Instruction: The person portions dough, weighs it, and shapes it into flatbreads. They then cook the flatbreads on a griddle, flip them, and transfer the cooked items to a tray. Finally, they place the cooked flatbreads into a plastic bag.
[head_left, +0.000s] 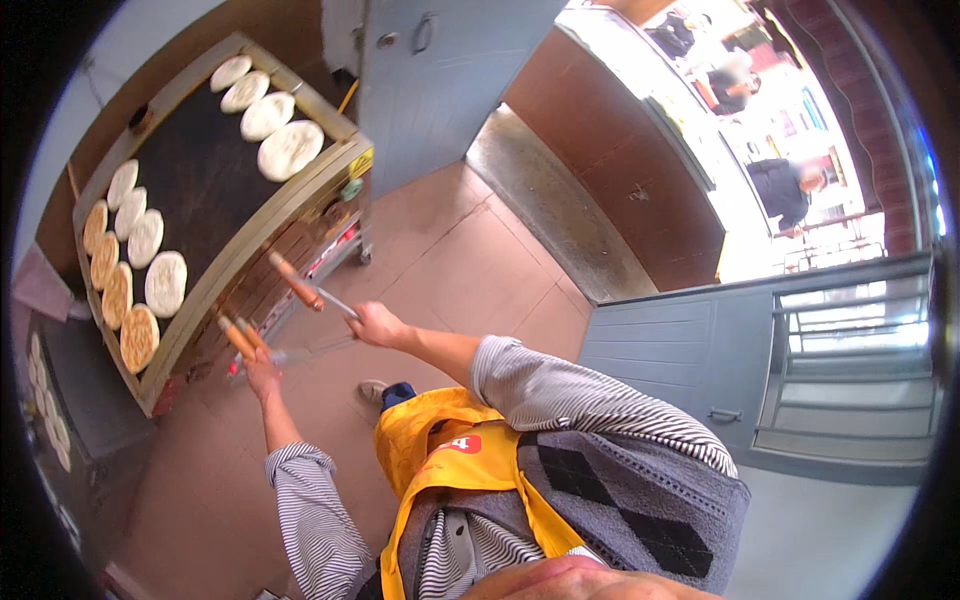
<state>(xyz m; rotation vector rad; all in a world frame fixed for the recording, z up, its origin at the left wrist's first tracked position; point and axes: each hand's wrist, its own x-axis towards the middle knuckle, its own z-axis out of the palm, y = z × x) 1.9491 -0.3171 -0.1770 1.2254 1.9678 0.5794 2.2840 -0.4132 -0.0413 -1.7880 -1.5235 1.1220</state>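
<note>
My left hand (264, 373) is closed around the near end of a wooden handle (237, 337), low in front of the griddle oven (300, 180). A second handle lies close beside it, and motion blur hides where the two meet my fingers. In my right hand (377, 325) is a thin metal rod (336, 301). Its far end reaches another wooden handle (295, 280); blur hides whether they are joined. On the dark griddle plate (202, 157) lie several round flatbreads. Pale ones (291, 150) line the right end, while pale and browned ones (139, 337) form two rows at the left.
A grey-blue door (450, 82) stands beyond the oven's right end. Left of me, more pale breads (56, 420) lie near a dark surface (101, 390). A brown counter (600, 157) runs along the right, with people beyond it. Red-brown tiles (442, 247) cover the floor.
</note>
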